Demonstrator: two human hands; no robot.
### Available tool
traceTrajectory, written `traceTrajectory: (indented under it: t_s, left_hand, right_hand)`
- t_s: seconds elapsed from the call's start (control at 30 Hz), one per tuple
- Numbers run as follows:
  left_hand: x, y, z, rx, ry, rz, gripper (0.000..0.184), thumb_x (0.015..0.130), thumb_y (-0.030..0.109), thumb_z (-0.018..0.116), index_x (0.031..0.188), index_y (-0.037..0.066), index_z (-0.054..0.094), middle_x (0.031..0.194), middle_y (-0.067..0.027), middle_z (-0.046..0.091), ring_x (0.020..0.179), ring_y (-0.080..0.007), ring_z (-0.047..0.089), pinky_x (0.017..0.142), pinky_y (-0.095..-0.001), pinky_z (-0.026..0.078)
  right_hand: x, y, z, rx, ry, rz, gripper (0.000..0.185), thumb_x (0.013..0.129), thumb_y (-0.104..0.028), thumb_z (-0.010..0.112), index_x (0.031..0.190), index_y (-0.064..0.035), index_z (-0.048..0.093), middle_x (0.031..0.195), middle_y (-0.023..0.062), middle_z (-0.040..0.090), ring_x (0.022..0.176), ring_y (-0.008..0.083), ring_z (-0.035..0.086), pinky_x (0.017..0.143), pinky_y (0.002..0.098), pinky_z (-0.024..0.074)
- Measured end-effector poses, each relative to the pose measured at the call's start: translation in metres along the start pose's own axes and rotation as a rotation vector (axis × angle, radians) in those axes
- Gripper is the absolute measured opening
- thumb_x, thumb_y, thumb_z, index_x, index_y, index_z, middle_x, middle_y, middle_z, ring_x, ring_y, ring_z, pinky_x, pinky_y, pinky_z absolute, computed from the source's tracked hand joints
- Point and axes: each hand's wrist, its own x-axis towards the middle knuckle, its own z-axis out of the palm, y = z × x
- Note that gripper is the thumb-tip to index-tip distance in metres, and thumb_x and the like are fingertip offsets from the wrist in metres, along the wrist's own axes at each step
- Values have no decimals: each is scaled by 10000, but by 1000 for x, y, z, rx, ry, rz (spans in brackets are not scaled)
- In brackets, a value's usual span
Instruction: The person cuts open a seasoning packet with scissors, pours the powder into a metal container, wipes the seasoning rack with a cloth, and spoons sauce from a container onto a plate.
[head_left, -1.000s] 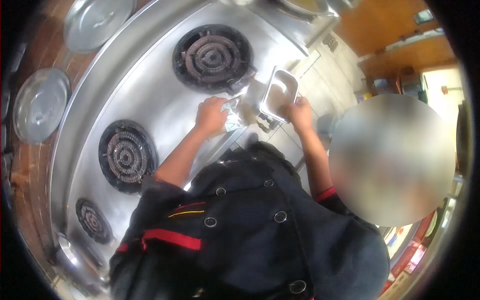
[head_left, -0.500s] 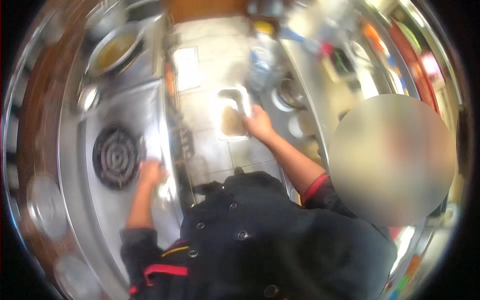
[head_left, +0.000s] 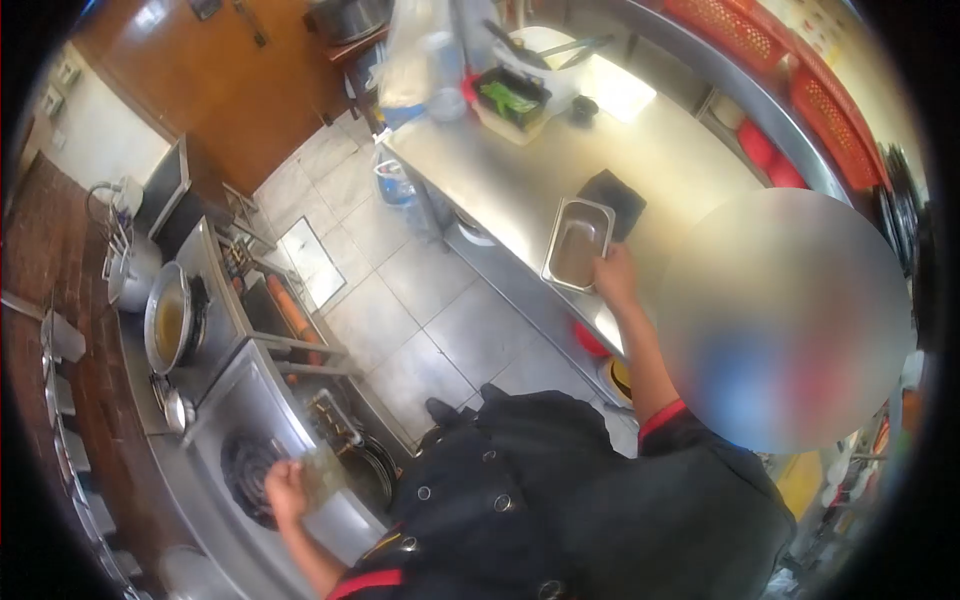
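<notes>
My right hand (head_left: pixel 615 275) grips the near rim of a small rectangular steel food pan (head_left: pixel 580 245), brownish inside, at the edge of the steel worktable. A dark folded cloth (head_left: pixel 612 203) lies on the table just beyond the pan. My left hand (head_left: pixel 286 490) is closed beside the black stove burner (head_left: pixel 250 478), partly covering it. Against its fingers is a pale, see-through thing (head_left: pixel 322 474), too blurred to name.
On the left counter stand a wide pan of yellowish liquid (head_left: pixel 172 318), a pot (head_left: pixel 138 275) and a small metal bowl (head_left: pixel 179 411). The worktable (head_left: pixel 480 150) holds a container of green vegetables (head_left: pixel 510 100). Tiled floor (head_left: pixel 430 320) runs between. Red baskets (head_left: pixel 835 110) sit on the shelf.
My view has turned toward the worktable. The steel pan in my right hand has gone from over the floor to the worktable's edge. My left hand stays near the burner.
</notes>
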Motion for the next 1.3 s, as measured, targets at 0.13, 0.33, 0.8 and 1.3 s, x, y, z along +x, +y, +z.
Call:
traceTrajectory:
  t_s: [0.13,0.33,0.8,1.3]
  left_hand:
    - [59,84,12,-70,124,109,163,909,115,579,829,-20,621,758,-169,594,704,-291,548,691,-400,446]
    - [156,188,37,-175,96,439,163,904,124,581,897,-20,658,821,-182,636,783,-313,607,742,-385,473]
    - [395,382,122,-277,-274,1032,81,813,131,648,813,66,696,705,-123,600,700,-344,565,660,-438,435]
    - [463,479,168,-112,-398,1351,150,849,212,641,833,72,692,768,-128,620,775,-341,596,734,-456,461]
  right_hand:
    - [31,14,19,6,31,106,359,796,-189,599,1084,24,584,947,260,654,901,406,644,782,458,502]
    - [59,-19,51,20,94,178,413,782,-288,647,1025,40,584,926,268,660,869,405,647,781,449,500]
    - [149,-147,4,80,305,86,296,878,-162,650,1111,10,592,889,186,681,776,254,675,708,341,531]
    - [337,-473,41,-908,372,-666,213,796,-182,586,897,-48,716,910,164,694,845,289,674,717,420,513]
